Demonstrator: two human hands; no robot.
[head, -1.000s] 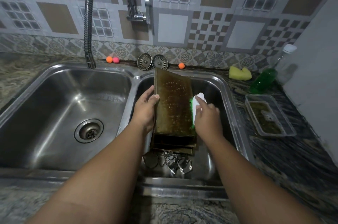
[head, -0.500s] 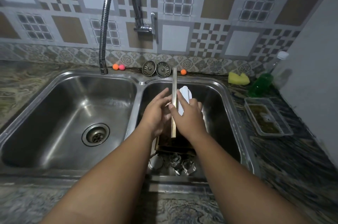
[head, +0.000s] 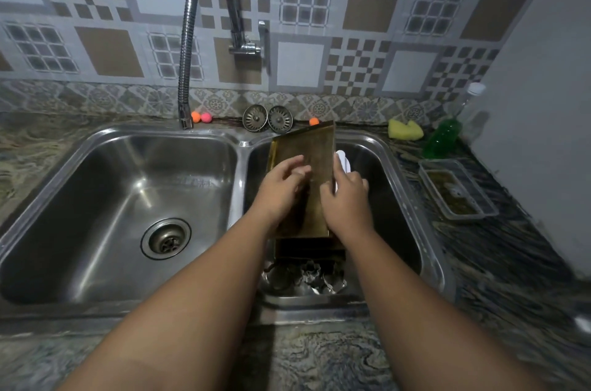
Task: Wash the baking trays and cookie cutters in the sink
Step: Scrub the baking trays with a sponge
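two baking trays (head: 307, 147) in the sink (head: 412, 199); left hand (head: 278, 189) and right hand (head: 347, 199) hold the upper. right also grips a half-hidden white brush (head: 342, 160). cookie cutters (head: 307, 278) uncountable.

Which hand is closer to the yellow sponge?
Right. The right hand is in the right basin at the tray's right edge, on the sponge's side. The left hand is on the tray's left part, farther away.

Flexible tap (head: 188, 48) arching from the tiled wall. Along the counter's back edge: two strainers (head: 267, 118), three small balls (head: 200, 117), a yellow sponge (head: 405, 129), a green bottle (head: 442, 138). Clear plastic container (head: 457, 188) on the right counter.
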